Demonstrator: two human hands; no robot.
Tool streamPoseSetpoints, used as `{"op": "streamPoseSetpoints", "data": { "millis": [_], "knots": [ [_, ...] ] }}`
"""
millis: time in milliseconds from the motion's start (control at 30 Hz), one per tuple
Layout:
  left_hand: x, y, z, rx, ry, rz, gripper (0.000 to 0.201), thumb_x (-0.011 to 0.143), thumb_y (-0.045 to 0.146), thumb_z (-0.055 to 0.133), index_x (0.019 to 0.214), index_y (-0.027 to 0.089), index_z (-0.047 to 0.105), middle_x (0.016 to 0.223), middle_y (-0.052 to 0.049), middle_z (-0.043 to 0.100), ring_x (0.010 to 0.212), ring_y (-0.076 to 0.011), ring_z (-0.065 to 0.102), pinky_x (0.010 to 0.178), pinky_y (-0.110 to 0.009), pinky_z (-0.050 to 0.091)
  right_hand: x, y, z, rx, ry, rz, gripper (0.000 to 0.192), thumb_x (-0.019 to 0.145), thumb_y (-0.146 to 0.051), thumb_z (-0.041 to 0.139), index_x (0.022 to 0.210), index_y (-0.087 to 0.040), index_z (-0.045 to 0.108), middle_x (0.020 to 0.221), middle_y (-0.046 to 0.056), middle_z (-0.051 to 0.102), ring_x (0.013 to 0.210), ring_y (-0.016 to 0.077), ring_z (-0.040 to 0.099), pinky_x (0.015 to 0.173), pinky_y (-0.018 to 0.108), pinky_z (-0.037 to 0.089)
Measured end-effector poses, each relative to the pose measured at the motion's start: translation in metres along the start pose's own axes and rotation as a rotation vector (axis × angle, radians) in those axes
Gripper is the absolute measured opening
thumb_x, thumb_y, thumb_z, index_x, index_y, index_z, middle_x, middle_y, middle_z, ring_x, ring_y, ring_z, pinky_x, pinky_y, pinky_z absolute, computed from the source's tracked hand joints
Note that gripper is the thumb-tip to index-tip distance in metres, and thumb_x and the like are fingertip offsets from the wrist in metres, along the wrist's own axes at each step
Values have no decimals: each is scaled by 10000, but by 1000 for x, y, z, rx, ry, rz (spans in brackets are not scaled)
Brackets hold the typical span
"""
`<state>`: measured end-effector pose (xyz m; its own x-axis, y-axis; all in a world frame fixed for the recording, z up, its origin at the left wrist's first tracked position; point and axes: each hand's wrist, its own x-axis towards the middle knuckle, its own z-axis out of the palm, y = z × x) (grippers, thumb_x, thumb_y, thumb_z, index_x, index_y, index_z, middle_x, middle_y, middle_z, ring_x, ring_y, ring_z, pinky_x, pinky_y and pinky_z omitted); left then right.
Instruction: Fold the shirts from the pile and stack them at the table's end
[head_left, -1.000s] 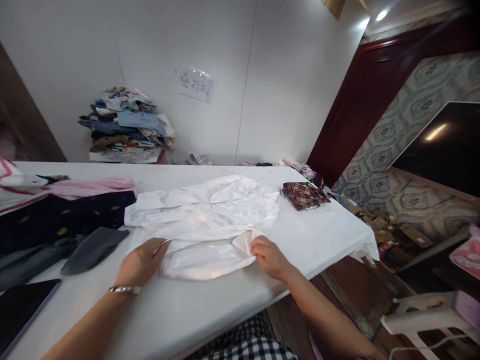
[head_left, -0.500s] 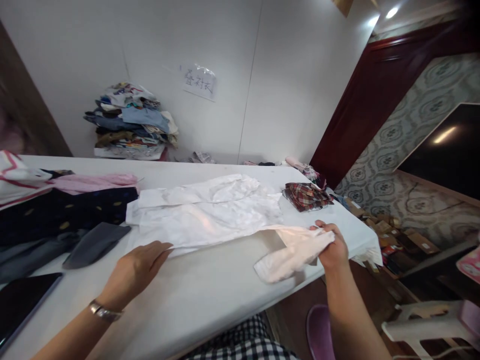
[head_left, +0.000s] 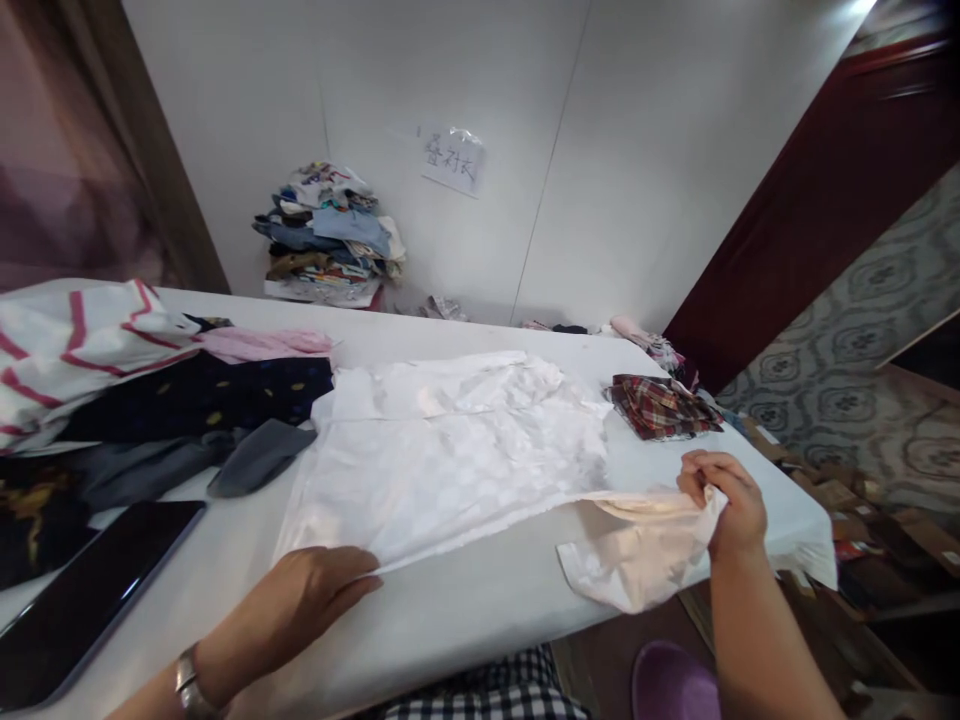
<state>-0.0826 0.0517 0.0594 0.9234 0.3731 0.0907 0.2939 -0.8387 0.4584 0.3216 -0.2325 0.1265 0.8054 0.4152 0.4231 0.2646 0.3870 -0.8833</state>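
A white shirt (head_left: 457, 450) lies spread on the white table (head_left: 450, 610). My left hand (head_left: 304, 600) rests flat on the table at the shirt's near left hem, fingers pressing the edge down. My right hand (head_left: 724, 500) is closed on the shirt's sleeve (head_left: 637, 545), holding it stretched out to the right near the table's right edge. The sleeve's end droops below my fingers.
A folded plaid cloth (head_left: 660, 405) lies at the right. Dark, pink and red-striped garments (head_left: 150, 400) are heaped at the left, with a dark tablet (head_left: 82, 600) in front. A stack of clothes (head_left: 330, 235) stands by the wall. Cardboard boxes (head_left: 862, 490) cover the floor.
My right hand has pulled the sleeve out from the folded shirt to the right. The left hand slid along the hem, and the view has turned to the left.
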Motion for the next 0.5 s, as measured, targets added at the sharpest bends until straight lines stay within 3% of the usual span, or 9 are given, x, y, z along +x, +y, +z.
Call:
{"op": "streamPoseSetpoints", "data": {
  "millis": [100,167,267,333,400,500],
  "knots": [
    [17,-4,-18,-148,-217,-105,431,935,482,368,773,202,653,722,2,649,681,-139,581,625,-229,414,43,-3,17,-84,-96,18,160,727,-281,677,860,-191,686,624,15,635,369,71,414,385,218,278],
    [37,-16,-33,-215,-250,-167,459,909,522,393,729,175,632,678,8,602,652,-131,530,590,-221,380,84,0,41,-157,-173,22,224,718,-329,695,890,-185,685,600,11,630,392,86,442,389,220,290],
    [81,-45,-57,-269,-269,-246,485,863,562,444,725,133,625,658,20,574,653,-121,499,592,-208,369,158,15,94,-336,-249,-4,285,726,-392,679,909,-173,687,612,7,636,460,104,496,444,232,376],
    [110,-66,-71,-246,-231,-341,499,867,541,430,811,94,645,702,14,601,699,-131,519,634,-211,391,201,32,134,-491,-292,-66,311,744,-405,648,941,-168,688,734,33,682,637,144,598,601,269,483],
    [132,-84,-81,-162,-117,-426,521,882,503,399,924,51,653,781,-8,641,772,-151,548,699,-227,409,229,51,168,-619,-313,-117,396,759,-410,632,1070,-166,661,945,76,705,873,193,640,799,340,507],
    [139,-104,-84,-46,22,-511,553,892,491,369,1071,39,632,931,-47,683,872,-177,583,786,-251,413,233,78,190,-733,-358,-213,436,817,-402,573,1189,-177,613,1166,101,663,1097,221,593,956,398,458]
  ]
}}
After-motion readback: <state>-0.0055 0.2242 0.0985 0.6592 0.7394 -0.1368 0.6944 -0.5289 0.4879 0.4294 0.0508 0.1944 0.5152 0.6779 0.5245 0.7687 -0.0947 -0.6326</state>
